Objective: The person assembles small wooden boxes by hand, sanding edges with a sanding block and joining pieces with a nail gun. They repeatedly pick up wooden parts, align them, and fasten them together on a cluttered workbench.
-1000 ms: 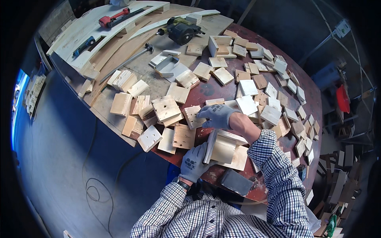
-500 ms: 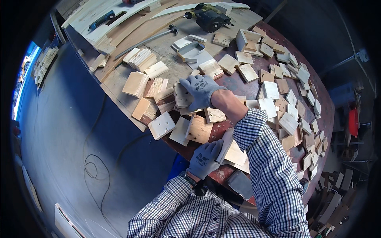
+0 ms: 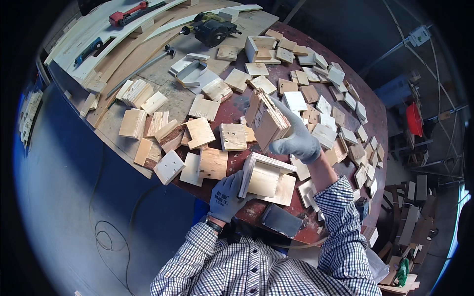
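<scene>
Since half a second ago, the right grip [image 3: 300,140] has swung from the left-hand cluster toward the middle, bringing a wooden block [image 3: 266,118] up over the red-brown surface [image 3: 247,211]. From the left, a hammer [image 3: 139,72] lies near a grey bent strip [image 3: 192,74], and a pale block with dark holes [image 3: 169,167] sits by the near edge. The left grip [image 3: 225,200] touches the left wall of an open wooden box [image 3: 270,162]; whether the fingers close around that wall cannot be told. The box stands beside a flat panel [image 3: 285,190], with a dark grey block [image 3: 281,220] just nearer the person. Above the box, the right grip is closed around the wooden block, held tilted, its layered edge showing. Further right, loose wooden pieces [image 3: 325,135] crowd the surface.
</scene>
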A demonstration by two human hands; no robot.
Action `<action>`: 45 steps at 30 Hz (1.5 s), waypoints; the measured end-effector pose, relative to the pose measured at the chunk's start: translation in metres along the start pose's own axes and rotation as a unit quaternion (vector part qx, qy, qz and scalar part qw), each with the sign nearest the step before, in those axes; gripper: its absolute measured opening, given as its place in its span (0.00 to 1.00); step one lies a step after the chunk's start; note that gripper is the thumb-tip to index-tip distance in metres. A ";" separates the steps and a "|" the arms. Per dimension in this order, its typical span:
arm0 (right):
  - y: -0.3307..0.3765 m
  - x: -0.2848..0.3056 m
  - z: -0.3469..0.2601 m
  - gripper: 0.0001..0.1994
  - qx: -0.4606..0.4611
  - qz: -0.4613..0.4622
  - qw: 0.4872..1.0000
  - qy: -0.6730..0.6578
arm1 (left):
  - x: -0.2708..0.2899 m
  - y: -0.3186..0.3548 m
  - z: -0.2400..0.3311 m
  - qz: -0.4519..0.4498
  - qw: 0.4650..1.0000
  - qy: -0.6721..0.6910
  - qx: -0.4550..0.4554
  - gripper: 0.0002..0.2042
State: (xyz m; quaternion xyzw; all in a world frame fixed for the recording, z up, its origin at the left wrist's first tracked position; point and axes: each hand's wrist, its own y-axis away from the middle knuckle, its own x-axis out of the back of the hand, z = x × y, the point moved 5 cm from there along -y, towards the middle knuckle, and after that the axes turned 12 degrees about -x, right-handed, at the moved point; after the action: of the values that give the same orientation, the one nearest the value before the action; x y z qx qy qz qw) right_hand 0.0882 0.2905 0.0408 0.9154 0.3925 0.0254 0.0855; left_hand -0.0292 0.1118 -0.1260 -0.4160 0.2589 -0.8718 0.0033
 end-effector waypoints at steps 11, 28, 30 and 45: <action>0.073 -0.006 0.003 0.54 0.065 -0.030 0.959 -0.275 | -0.003 0.005 -0.008 0.007 1.000 0.012 0.005 0.41; -0.085 -0.061 0.048 0.43 -0.152 0.002 0.616 0.773 | -0.005 0.001 -0.002 0.015 1.000 -0.011 0.005 0.41; -0.101 -0.079 0.050 0.42 -0.170 -0.032 0.580 0.796 | -0.003 -0.002 0.000 -0.021 0.999 0.008 0.026 0.41; -0.155 -0.081 0.036 0.20 -0.071 0.088 0.789 0.604 | -0.013 0.006 -0.004 -0.031 0.999 -0.028 0.014 0.40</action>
State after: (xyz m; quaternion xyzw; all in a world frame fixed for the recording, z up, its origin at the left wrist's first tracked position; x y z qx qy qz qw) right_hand -0.0746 0.3318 -0.0208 0.7351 0.2791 0.6085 -0.1073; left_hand -0.0250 0.1115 -0.1398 -0.4482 0.2335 -0.8628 -0.0102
